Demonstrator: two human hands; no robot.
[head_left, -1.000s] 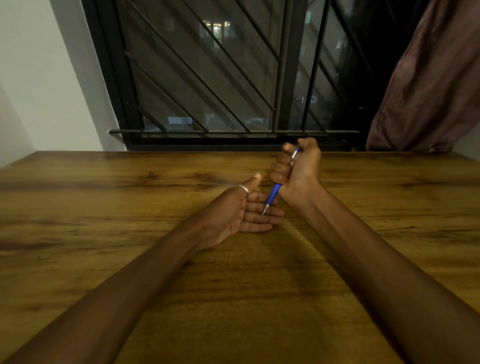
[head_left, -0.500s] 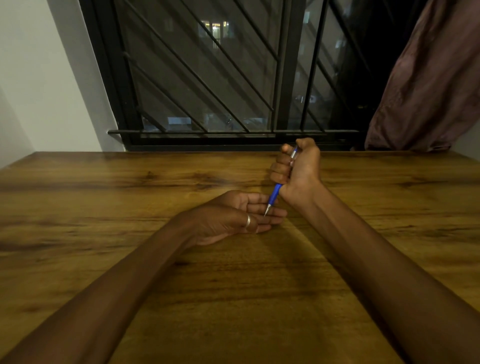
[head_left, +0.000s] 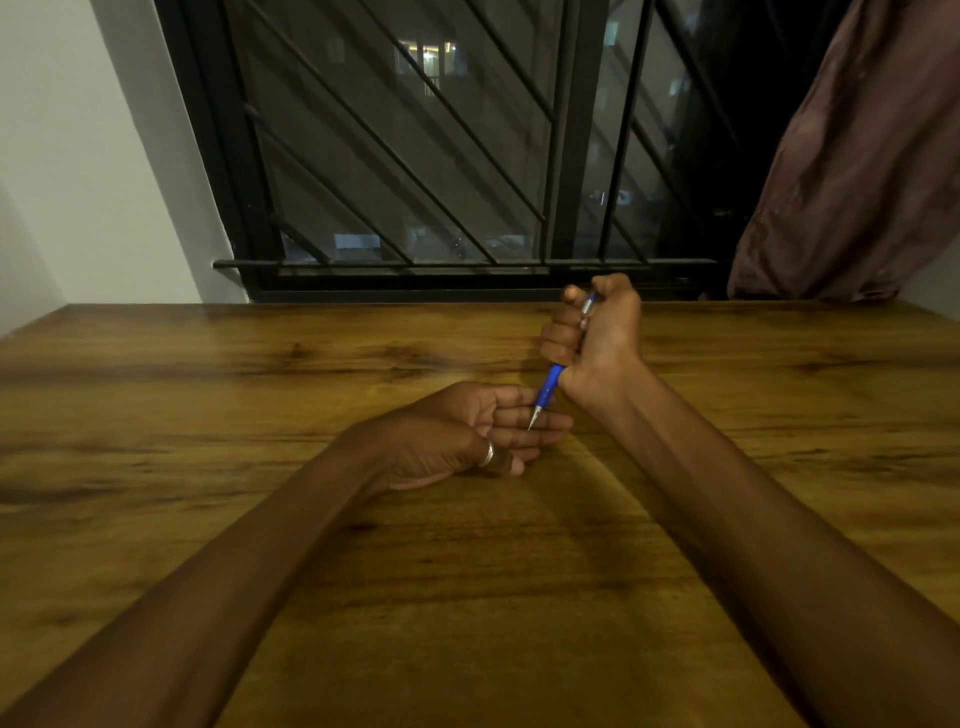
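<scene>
Right hand (head_left: 597, 338) grips blue pen (head_left: 549, 387); tip points down-left.

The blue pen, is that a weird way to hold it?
A bit odd, yes. The right hand grips the blue pen in a fist, like a dagger, with its tip pointing down at the fingers of the left hand, which rests on the table. Nothing looks broken or spilled.
</scene>
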